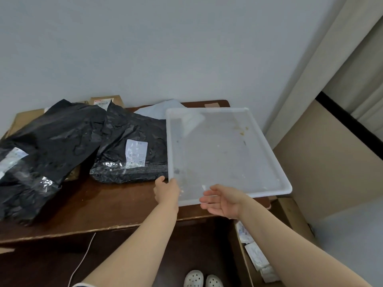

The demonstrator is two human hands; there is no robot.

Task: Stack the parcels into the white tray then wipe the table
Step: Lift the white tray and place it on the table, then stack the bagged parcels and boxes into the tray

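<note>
Soft even indoor light, faint shadows, mild glare on plastic, wide-angle bending at edges

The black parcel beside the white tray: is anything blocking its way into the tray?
Nothing visible. The black parcel lies beside the white tray, whose floor is bare of parcels. The left hand grips only its near-left corner.

The tray (223, 146) lies on the desk's (99, 206) right end, overhanging its right edge. One parcel (132, 150) lies just left of it, and a second parcel (47, 146) lies at the left edge.
</note>
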